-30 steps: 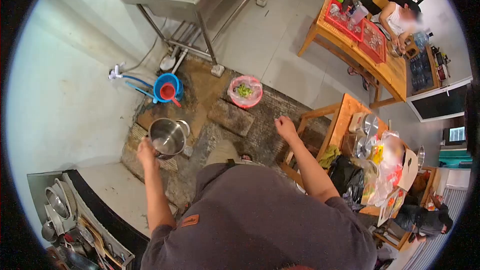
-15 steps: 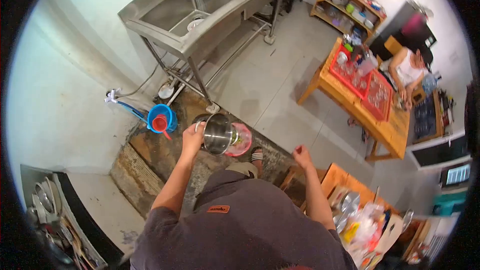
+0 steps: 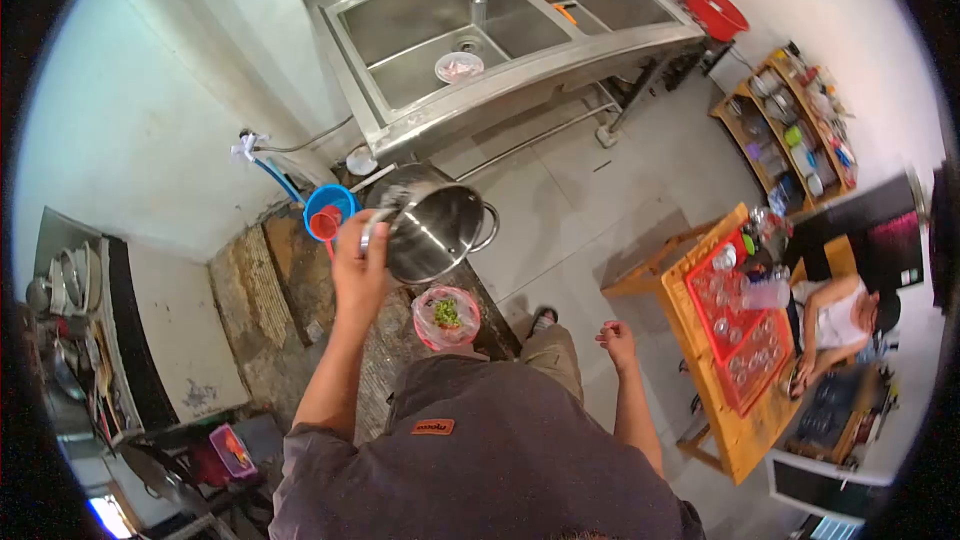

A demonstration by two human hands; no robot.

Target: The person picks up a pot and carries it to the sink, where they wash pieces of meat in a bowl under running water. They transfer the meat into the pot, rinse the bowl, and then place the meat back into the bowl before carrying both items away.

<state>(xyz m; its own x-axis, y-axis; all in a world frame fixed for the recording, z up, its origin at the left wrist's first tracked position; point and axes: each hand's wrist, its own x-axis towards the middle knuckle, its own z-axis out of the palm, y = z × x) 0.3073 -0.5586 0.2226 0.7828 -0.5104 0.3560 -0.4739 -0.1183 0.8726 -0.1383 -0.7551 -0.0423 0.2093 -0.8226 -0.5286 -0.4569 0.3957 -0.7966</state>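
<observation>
My left hand (image 3: 358, 270) is wrapped around one loop handle of a shiny steel pot (image 3: 435, 240). The pot hangs in the air, tilted, with its bare inside showing and its second handle on the far right side. Below it on the floor is a pink basin (image 3: 460, 340) lined with a clear bag, with chopped green pieces (image 3: 447, 315) in it. My right hand (image 3: 617, 338) is held out to the right, away from everything, its fingers loosely curled and apart with nothing in them.
Ahead stands a steel double sink (image 3: 420, 125) with a white bowl (image 3: 459, 67) in it. A blue bucket (image 3: 345, 202) holding a red dipper (image 3: 325, 223) is at the left. On the right a person sits at a wooden table (image 3: 665, 305) bearing red trays (image 3: 735, 335) of glasses.
The view has turned right and moved closer to the sink. My left hand has carried the pot from beside the pink basin toward the sink. My right hand stays out at my side.
</observation>
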